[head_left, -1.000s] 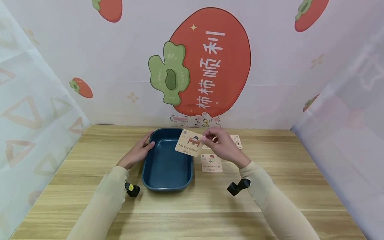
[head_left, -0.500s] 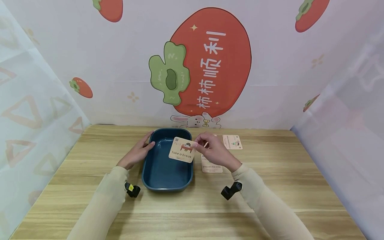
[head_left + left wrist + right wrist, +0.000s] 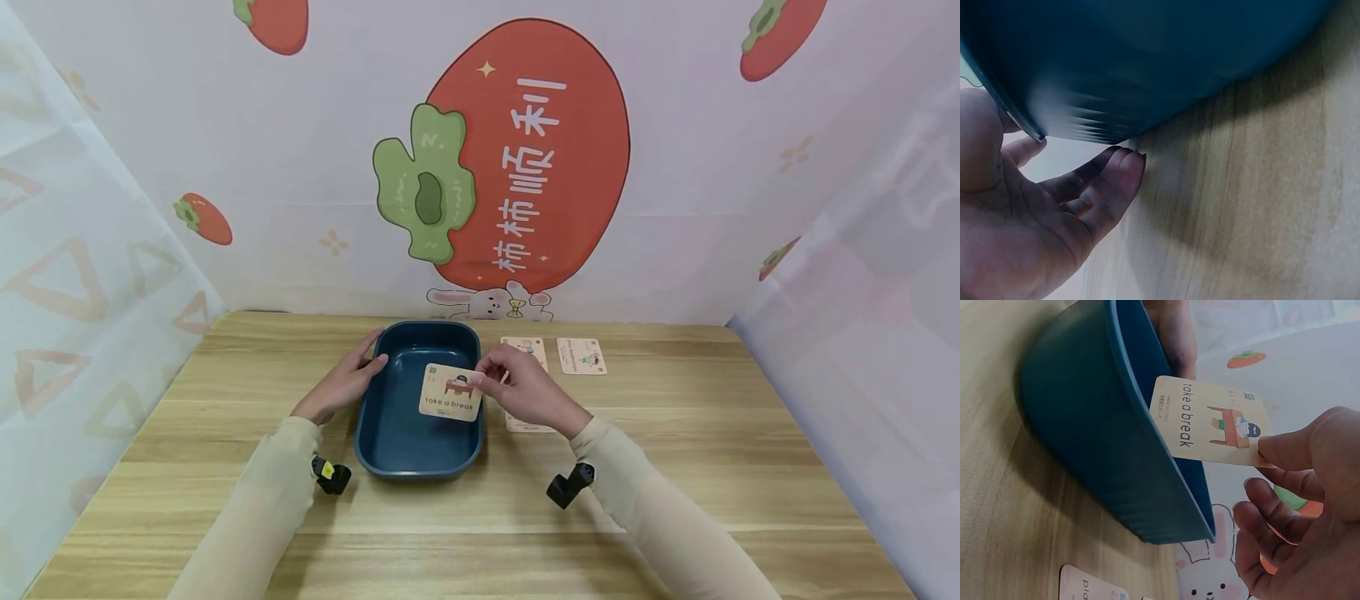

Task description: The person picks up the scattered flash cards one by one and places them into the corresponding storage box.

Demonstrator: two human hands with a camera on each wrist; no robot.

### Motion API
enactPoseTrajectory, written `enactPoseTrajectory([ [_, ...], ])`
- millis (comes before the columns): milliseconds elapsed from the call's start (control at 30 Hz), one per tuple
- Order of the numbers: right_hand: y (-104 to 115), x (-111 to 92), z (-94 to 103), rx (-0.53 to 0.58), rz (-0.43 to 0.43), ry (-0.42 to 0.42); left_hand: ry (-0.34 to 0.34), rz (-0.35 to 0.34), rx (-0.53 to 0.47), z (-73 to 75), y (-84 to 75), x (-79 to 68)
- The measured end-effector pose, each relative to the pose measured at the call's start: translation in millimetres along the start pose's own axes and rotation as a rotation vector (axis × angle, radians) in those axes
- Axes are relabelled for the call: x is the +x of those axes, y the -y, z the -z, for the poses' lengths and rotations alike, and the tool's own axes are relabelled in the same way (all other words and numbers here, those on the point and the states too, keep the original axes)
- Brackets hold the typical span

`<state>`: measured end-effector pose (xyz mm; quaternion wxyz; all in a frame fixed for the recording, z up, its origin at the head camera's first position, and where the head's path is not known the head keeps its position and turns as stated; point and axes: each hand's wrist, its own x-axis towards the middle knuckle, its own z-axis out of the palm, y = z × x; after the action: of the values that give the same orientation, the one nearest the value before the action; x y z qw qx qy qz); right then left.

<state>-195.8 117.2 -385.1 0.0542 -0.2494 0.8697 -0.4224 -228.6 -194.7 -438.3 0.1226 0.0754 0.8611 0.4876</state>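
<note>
A deep blue rectangular tray (image 3: 405, 446) stands on the table. My left hand (image 3: 341, 383) holds its far left side, the thumb over the rim; in the left wrist view the fingers (image 3: 1113, 187) lie along the outer wall. Between thumb and index finger, my right hand (image 3: 525, 390) pinches a square cream card (image 3: 444, 400) by its right edge. The card reads "take a break" and pictures a child at a red desk. It hangs over the tray's right half, face up and tilted, close over the rim in the right wrist view.
Right of the tray, a card (image 3: 581, 357) lies at the back, another card (image 3: 528, 343) beside it, and a "play on the slide" card (image 3: 530, 427) is partly hidden under my right hand. A printed cloth wall (image 3: 675, 250) closes off the table's back edge.
My right hand has carried the "take a break" card left and toward me, farther over the tray, uncovering the back cards. The left hand has stayed on the tray.
</note>
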Motion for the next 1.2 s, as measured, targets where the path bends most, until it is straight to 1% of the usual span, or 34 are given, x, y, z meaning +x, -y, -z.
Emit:
enactPoseTrajectory([
  [100,-0.8,-0.5,-1.8,-0.009,-0.014,0.014,0.0,0.001,0.0,0.1,-0.1,0.1],
  [233,-1.4,-0.7,-3.8,-0.014,-0.011,0.027,0.003,-0.001,-0.001,0.2,0.0,-0.1],
  [467,-1.6,-0.9,-6.0,-0.033,-0.02,0.056,0.01,-0.019,-0.004,0.8,0.9,-0.7],
  [667,-4.5,-0.8,-6.4,-0.042,-0.014,0.073,0.008,-0.003,-0.004,1.0,1.6,-0.6],
  [1000,-5.0,-1.3,-6.9,-0.05,-0.019,0.069,-0.006,0.011,-0.005,-1.3,1.4,0.7],
  [1200,-3.6,-2.9,-5.0,-0.059,-0.01,0.065,-0.011,-0.002,-0.006,-1.3,1.7,0.5],
])
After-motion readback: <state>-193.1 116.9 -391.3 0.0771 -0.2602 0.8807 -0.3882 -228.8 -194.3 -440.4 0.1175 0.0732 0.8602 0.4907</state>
